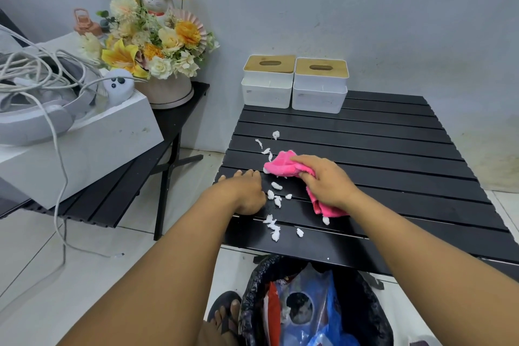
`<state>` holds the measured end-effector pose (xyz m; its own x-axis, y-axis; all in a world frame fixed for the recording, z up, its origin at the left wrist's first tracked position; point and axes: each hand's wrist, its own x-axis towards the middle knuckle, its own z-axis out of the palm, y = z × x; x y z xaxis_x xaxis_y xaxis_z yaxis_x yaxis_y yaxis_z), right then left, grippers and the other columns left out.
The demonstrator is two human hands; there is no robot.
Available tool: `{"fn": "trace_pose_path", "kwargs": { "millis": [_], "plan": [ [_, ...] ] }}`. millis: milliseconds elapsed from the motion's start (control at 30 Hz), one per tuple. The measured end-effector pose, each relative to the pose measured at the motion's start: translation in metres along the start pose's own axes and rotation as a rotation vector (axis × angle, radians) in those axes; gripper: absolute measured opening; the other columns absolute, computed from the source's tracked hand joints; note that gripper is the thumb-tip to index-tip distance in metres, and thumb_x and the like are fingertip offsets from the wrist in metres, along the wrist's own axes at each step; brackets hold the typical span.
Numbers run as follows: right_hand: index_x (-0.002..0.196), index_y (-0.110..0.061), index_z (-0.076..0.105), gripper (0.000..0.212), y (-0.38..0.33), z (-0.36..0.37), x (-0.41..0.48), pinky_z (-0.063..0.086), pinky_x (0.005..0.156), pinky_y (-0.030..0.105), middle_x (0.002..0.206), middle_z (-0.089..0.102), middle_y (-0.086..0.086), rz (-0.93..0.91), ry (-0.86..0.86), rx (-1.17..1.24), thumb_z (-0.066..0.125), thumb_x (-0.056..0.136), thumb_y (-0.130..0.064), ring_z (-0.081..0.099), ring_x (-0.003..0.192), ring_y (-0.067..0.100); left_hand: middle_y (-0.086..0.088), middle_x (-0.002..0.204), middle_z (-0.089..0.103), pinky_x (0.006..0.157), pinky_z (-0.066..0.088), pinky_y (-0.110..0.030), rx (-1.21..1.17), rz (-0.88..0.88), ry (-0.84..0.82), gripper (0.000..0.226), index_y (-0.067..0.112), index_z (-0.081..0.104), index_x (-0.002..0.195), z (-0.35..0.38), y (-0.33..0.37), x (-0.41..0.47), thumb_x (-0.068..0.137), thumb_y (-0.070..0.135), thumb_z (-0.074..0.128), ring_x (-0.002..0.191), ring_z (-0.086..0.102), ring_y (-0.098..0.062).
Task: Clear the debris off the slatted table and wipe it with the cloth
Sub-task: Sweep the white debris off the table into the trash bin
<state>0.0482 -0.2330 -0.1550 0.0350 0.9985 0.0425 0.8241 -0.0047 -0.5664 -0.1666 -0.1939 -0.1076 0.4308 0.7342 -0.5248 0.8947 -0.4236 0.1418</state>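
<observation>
Two white tissue boxes with wooden lids (268,84) stand side by side at the far left corner of the black slatted table (393,154). White paper scraps (270,194) lie on its left part, between the left hand (245,191) at the left edge and the pink cloth (282,164) under the right hand (325,184). A black-bagged bin (248,300) sits before the near edge.

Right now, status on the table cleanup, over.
Right hand grips cloth on table. Left hand rests at left edge. Scraps scattered between hands. Bin below near edge.
</observation>
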Motion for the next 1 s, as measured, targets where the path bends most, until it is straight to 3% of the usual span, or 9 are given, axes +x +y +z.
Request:
{"fn": "trace_pose_path", "kwargs": {
  "millis": [67, 200, 333, 433, 533, 633, 800, 900, 1000],
  "plan": [
    [0.131, -0.044, 0.053, 0.039, -0.002, 0.000, -0.007, 0.044, 0.097, 0.038, 0.122, 0.058, -0.026, -0.052, -0.052, 0.002, 0.050, 0.096, -0.028, 0.055, 0.105, 0.014, 0.002, 0.165, -0.003, 0.120, 0.003, -0.051, 0.022, -0.001, -0.016, 0.064, 0.013, 0.002, 0.157, 0.001, 0.000, -0.001, 0.100, 0.028, 0.029, 0.151, -0.004, -0.021],
    [0.131, -0.045, 0.054, 0.038, -0.008, 0.002, -0.026, 0.042, 0.100, 0.035, 0.131, 0.056, -0.024, -0.148, -0.090, -0.025, 0.054, 0.096, -0.028, 0.053, 0.112, 0.010, 0.002, 0.165, -0.007, 0.120, 0.004, -0.053, 0.073, 0.008, -0.040, 0.066, 0.014, 0.001, 0.157, 0.002, 0.002, -0.004, 0.099, 0.022, 0.030, 0.151, -0.003, -0.024],
    [0.126, -0.034, 0.062, 0.036, -0.013, -0.007, -0.037, 0.046, 0.086, 0.022, 0.100, 0.063, -0.032, -0.132, -0.160, 0.078, 0.056, 0.096, -0.016, 0.058, 0.079, -0.016, 0.003, 0.165, -0.003, 0.120, 0.006, -0.054, 0.090, 0.021, -0.046, 0.065, 0.016, 0.004, 0.157, 0.002, 0.001, -0.006, 0.098, 0.022, 0.032, 0.152, 0.001, -0.023],
    [0.128, -0.034, 0.061, 0.037, -0.012, -0.017, -0.035, 0.043, 0.095, 0.020, 0.111, 0.063, -0.029, -0.104, -0.083, 0.100, 0.056, 0.096, -0.017, 0.059, 0.100, -0.007, 0.004, 0.165, 0.001, 0.120, 0.008, -0.052, 0.077, 0.041, -0.035, 0.063, 0.016, 0.010, 0.157, 0.001, 0.002, -0.008, 0.098, 0.021, 0.032, 0.151, 0.004, -0.021],
    [0.131, -0.034, 0.059, 0.037, -0.006, -0.019, -0.033, 0.038, 0.087, 0.013, 0.113, 0.067, -0.015, -0.022, 0.016, 0.131, 0.054, 0.097, -0.020, 0.060, 0.102, 0.004, 0.003, 0.165, 0.005, 0.121, 0.013, -0.049, 0.056, 0.064, -0.031, 0.062, 0.013, 0.014, 0.156, 0.001, 0.003, -0.007, 0.097, 0.018, 0.033, 0.151, 0.009, -0.021],
    [0.131, -0.033, 0.058, 0.037, -0.008, -0.010, -0.033, 0.037, 0.096, 0.022, 0.128, 0.061, -0.015, -0.049, -0.025, 0.050, 0.054, 0.097, -0.019, 0.055, 0.113, 0.011, 0.002, 0.165, 0.000, 0.120, 0.016, -0.046, 0.041, 0.075, -0.036, 0.064, 0.012, 0.010, 0.156, 0.001, 0.004, -0.008, 0.097, 0.017, 0.035, 0.151, 0.010, -0.023],
    [0.132, -0.029, 0.058, 0.038, -0.016, -0.008, -0.045, 0.039, 0.082, 0.025, 0.064, 0.050, -0.036, -0.057, -0.117, 0.095, 0.050, 0.099, -0.013, 0.044, 0.078, 0.005, 0.000, 0.165, -0.002, 0.119, 0.022, -0.043, 0.057, 0.073, -0.027, 0.066, 0.009, 0.006, 0.156, 0.002, 0.004, -0.012, 0.098, 0.016, 0.036, 0.150, 0.012, -0.022],
    [0.131, -0.031, 0.059, 0.037, -0.021, -0.008, -0.052, 0.043, 0.083, 0.026, 0.078, 0.049, -0.033, -0.089, -0.116, 0.083, 0.051, 0.098, -0.014, 0.046, 0.070, 0.006, -0.001, 0.165, -0.005, 0.119, 0.020, -0.045, 0.072, 0.074, -0.036, 0.066, 0.008, 0.006, 0.156, 0.004, 0.006, -0.016, 0.098, 0.016, 0.036, 0.151, 0.009, -0.024],
    [0.129, -0.033, 0.060, 0.038, -0.023, -0.008, -0.058, 0.048, 0.082, 0.027, 0.064, 0.056, -0.035, -0.072, -0.115, 0.096, 0.051, 0.097, -0.014, 0.051, 0.064, -0.001, -0.001, 0.165, -0.006, 0.119, 0.018, -0.049, 0.076, 0.076, -0.032, 0.067, 0.008, 0.005, 0.156, 0.009, 0.009, -0.020, 0.098, 0.017, 0.037, 0.151, 0.006, -0.027]
  ]
}}
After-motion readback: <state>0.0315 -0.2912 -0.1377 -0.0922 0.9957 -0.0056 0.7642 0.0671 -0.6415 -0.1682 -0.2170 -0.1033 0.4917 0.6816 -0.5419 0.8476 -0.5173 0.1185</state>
